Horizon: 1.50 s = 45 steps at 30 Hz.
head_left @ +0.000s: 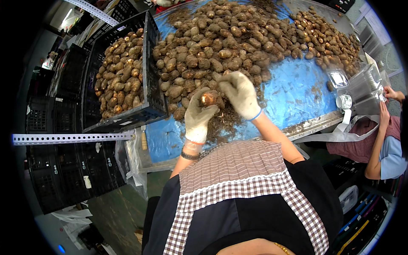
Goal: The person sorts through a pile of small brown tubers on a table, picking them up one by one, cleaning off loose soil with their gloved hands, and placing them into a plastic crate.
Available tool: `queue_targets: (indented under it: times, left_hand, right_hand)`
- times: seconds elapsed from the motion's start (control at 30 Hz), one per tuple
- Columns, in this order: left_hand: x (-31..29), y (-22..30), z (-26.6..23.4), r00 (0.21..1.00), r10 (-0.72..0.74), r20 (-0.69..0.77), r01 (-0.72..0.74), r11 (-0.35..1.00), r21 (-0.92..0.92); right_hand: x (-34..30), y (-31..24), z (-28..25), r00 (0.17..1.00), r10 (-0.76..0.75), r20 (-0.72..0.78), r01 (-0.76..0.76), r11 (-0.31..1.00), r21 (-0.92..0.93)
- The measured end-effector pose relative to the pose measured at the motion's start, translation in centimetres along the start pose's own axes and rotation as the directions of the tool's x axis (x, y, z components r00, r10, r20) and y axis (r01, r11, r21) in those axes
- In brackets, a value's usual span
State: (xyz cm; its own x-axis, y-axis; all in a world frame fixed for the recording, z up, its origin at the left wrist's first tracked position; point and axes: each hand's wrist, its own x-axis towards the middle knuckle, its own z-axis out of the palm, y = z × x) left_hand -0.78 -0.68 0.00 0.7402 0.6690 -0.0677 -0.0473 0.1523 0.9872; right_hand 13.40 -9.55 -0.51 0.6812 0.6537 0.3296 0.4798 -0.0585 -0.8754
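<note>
Left hand (pixel 198 117) gripped small root (pixel 208 99); right hand (pixel 240 94) clenched over it. Root likely firm, light, dirt-slick; best held around middle. Pile (pixel 229 38) beyond hands.

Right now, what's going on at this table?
A person in cloth gloves stands at a blue-topped table heaped with small brown tubers. The left hand holds one tuber, its pale cut end showing, and the right hand works at it from above. Loose roots lie under the hands. A black crate on the left is partly filled with tubers. At the right edge another person handles clear plastic containers.
</note>
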Motion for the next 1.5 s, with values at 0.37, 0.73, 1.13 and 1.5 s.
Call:
queue_targets:
  times: [0.37, 0.73, 1.13, 1.5]
  left_hand:
    - [0.5, -1.9, -0.3, 0.998, -0.017, 0.066, 0.041, 0.92, -0.39]
    - [0.0, -1.1, -0.5, 0.992, -0.04, 0.121, 0.097, 0.852, -0.514]
    - [0.0, -0.2, -0.1, 0.993, -0.084, 0.08, 0.102, 0.961, -0.257]
    - [0.4, -1.2, 0.5, 0.8, 0.599, 0.045, -0.514, 0.643, 0.568]
  right_hand:
    - [-1.6, -1.5, 1.3, 0.973, -0.208, -0.1, 0.201, 0.977, -0.071]
    - [0.3, 1.9, 0.4, 0.987, 0.137, -0.079, -0.142, 0.988, -0.056]
    - [-0.5, 1.7, 0.7, 0.969, 0.241, 0.048, -0.246, 0.953, 0.177]
    - [-2.6, -0.4, -0.5, 0.898, 0.165, 0.409, -0.411, 0.648, 0.641]
